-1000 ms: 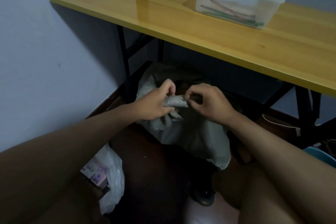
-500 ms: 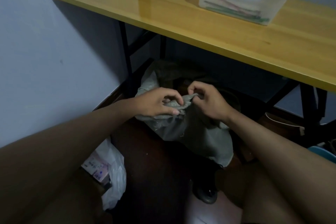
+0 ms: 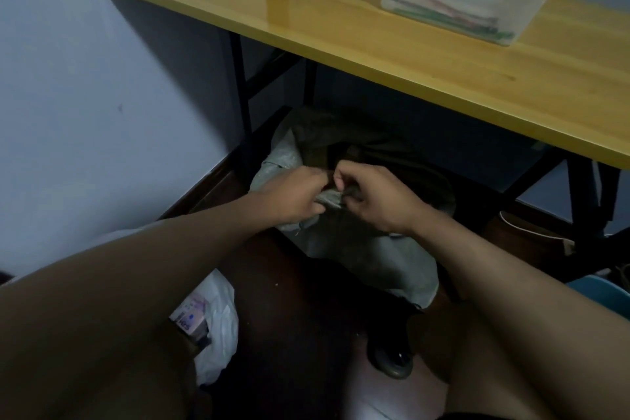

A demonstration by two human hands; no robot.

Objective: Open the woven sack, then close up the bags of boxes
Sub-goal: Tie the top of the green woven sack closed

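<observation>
Both hands, left hand and right hand, pinch the woven sack mouth between them.

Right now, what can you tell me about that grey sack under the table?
The sack is pale grey, looks like coarse woven plastic, creased and slumped on the dark floor beneath the yellow table. Its top is bunched into a twisted neck. The left hand grips that neck and the right hand pinches it from the other side. Something dark lies behind the neck; what it is cannot be told.
</observation>
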